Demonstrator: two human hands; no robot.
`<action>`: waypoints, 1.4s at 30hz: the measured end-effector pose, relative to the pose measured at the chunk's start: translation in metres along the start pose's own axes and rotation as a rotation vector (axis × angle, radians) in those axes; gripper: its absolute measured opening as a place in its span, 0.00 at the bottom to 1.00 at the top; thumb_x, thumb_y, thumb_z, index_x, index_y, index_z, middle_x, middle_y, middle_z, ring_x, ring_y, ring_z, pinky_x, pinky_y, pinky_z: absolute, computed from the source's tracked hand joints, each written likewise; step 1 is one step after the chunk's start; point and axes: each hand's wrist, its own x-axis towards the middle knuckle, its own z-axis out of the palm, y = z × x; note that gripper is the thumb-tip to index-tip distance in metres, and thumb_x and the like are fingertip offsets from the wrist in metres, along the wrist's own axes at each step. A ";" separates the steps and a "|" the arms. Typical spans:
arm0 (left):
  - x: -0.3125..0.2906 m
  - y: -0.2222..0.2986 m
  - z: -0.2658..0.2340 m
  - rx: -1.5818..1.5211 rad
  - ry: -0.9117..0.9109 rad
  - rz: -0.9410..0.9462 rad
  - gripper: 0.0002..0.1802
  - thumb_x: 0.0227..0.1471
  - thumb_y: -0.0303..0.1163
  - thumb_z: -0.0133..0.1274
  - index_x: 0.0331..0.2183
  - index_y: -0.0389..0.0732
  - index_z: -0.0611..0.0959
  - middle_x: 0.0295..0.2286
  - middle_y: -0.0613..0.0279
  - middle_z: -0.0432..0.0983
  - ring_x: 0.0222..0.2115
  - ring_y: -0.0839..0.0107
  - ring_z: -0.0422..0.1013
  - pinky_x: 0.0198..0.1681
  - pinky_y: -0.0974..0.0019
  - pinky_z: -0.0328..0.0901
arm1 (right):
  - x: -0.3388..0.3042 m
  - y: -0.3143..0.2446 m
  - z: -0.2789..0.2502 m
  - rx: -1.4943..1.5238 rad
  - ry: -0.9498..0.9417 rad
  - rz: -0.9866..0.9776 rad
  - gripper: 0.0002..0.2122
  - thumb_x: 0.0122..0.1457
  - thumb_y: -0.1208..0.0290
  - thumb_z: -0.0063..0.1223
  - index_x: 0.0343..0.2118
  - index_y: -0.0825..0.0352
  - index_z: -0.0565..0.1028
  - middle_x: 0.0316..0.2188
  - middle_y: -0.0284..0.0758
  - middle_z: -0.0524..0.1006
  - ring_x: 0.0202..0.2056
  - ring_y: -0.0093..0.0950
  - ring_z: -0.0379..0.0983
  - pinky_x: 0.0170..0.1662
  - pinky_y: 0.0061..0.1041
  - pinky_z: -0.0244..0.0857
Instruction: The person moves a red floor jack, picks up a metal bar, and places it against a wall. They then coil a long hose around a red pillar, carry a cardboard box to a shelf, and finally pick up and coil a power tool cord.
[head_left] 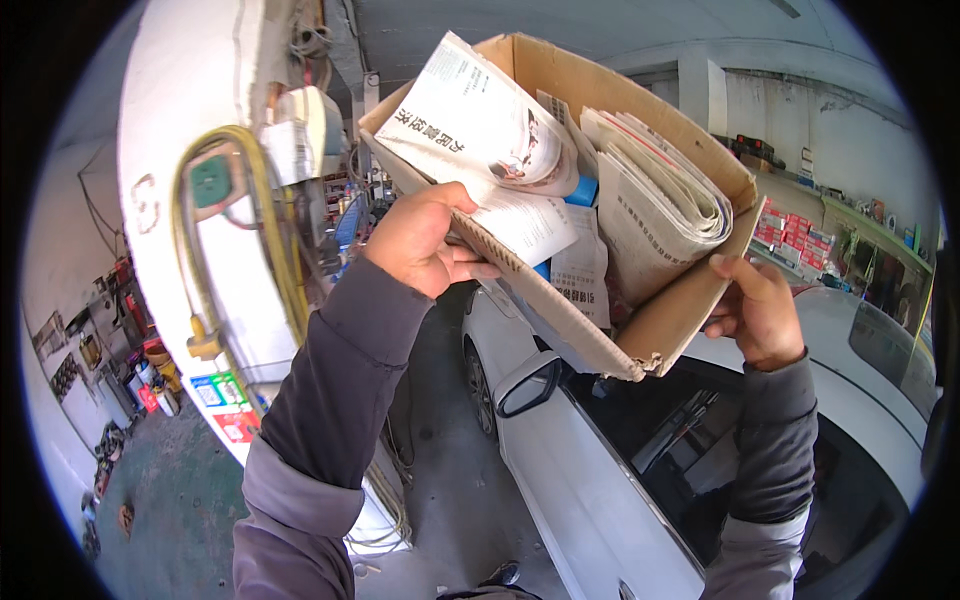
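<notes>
An open cardboard box [570, 318] is held up in front of me, tilted so that its inside shows. My left hand [425, 240] grips its near left edge, thumb over the rim and fingers beneath. On the right side, my right hand [758, 308] is closed on the box's near right corner, with part of the fingers hidden. Inside lie a folded stack of newspapers [660, 195] and a white printed magazine [480, 120] that curls over the left side. Between them a small blue item [582, 190] peeks out, its kind hidden.
Below the box stands a silver-white car [570, 480] with its side mirror [530, 385] near me. A white pillar [225, 300] with a yellow hose [180, 220] rises at the left. Shelves [880, 240] with red boxes [790, 232] line the right wall. Tools and bottles stand at far left.
</notes>
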 end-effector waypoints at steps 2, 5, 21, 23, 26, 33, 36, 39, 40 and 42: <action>0.064 -0.016 -0.041 -0.019 -0.036 -0.002 0.31 0.51 0.31 0.50 0.56 0.36 0.65 0.50 0.47 0.70 0.47 0.48 0.73 0.49 0.38 0.69 | 0.067 0.032 0.015 -0.040 -0.015 0.001 0.16 0.58 0.64 0.55 0.34 0.77 0.77 0.27 0.42 0.80 0.24 0.29 0.80 0.18 0.23 0.73; 0.130 -0.025 -0.070 -0.058 -0.066 -0.020 0.30 0.52 0.29 0.48 0.58 0.36 0.67 0.52 0.48 0.71 0.52 0.46 0.69 0.57 0.38 0.63 | 0.132 0.061 0.026 -0.034 -0.003 0.000 0.16 0.58 0.64 0.55 0.34 0.78 0.77 0.27 0.43 0.81 0.24 0.29 0.80 0.18 0.24 0.74; 0.536 -0.123 -0.291 -0.200 -0.385 -0.207 0.24 0.53 0.31 0.49 0.52 0.34 0.72 0.48 0.51 0.74 0.48 0.57 0.73 0.54 0.50 0.68 | 0.365 0.214 0.187 -0.403 0.545 -0.018 0.16 0.59 0.61 0.54 0.30 0.75 0.78 0.21 0.36 0.78 0.18 0.22 0.73 0.19 0.18 0.69; 0.570 -0.135 -0.310 -0.190 -0.359 -0.251 0.21 0.52 0.31 0.50 0.49 0.35 0.74 0.46 0.52 0.76 0.46 0.58 0.74 0.53 0.51 0.69 | 0.377 0.237 0.211 -0.459 0.615 -0.048 0.17 0.59 0.61 0.55 0.30 0.74 0.77 0.21 0.35 0.77 0.17 0.21 0.72 0.19 0.18 0.69; 0.624 -0.150 -0.321 -0.156 -0.349 -0.289 0.16 0.52 0.30 0.52 0.44 0.37 0.78 0.41 0.54 0.79 0.42 0.60 0.77 0.49 0.52 0.71 | 0.404 0.264 0.227 -0.381 0.673 0.060 0.14 0.58 0.66 0.55 0.33 0.77 0.78 0.25 0.39 0.80 0.22 0.22 0.77 0.21 0.18 0.72; 0.676 -0.180 -0.388 -0.267 -0.354 -0.328 0.18 0.52 0.30 0.52 0.45 0.35 0.77 0.43 0.55 0.79 0.45 0.61 0.75 0.53 0.53 0.68 | 0.493 0.306 0.244 -0.397 0.588 0.081 0.14 0.58 0.65 0.56 0.33 0.76 0.79 0.23 0.36 0.79 0.19 0.20 0.73 0.18 0.18 0.69; 0.693 -0.172 -0.434 -0.290 -0.274 -0.256 0.19 0.53 0.31 0.51 0.46 0.34 0.77 0.44 0.54 0.78 0.46 0.60 0.75 0.53 0.52 0.68 | 0.552 0.335 0.257 -0.429 0.437 0.065 0.17 0.58 0.62 0.57 0.32 0.77 0.78 0.24 0.36 0.79 0.19 0.19 0.73 0.18 0.17 0.68; 0.712 -0.154 -0.494 -0.255 -0.148 -0.177 0.21 0.54 0.31 0.50 0.49 0.33 0.76 0.46 0.52 0.77 0.47 0.58 0.74 0.54 0.51 0.66 | 0.626 0.374 0.288 -0.350 0.304 0.109 0.16 0.59 0.64 0.56 0.34 0.78 0.79 0.26 0.37 0.80 0.21 0.20 0.74 0.20 0.18 0.70; 0.721 -0.149 -0.517 -0.250 -0.089 -0.148 0.21 0.54 0.31 0.50 0.49 0.33 0.75 0.46 0.52 0.77 0.47 0.57 0.74 0.54 0.51 0.66 | 0.653 0.388 0.303 -0.313 0.238 0.097 0.16 0.59 0.64 0.56 0.35 0.78 0.79 0.26 0.37 0.80 0.21 0.20 0.74 0.20 0.18 0.70; 0.736 -0.141 -0.566 -0.224 -0.002 -0.099 0.22 0.54 0.31 0.50 0.50 0.33 0.75 0.46 0.51 0.77 0.48 0.56 0.74 0.53 0.51 0.67 | 0.704 0.415 0.335 -0.271 0.128 0.126 0.16 0.60 0.64 0.55 0.36 0.77 0.79 0.27 0.38 0.81 0.23 0.22 0.77 0.22 0.19 0.71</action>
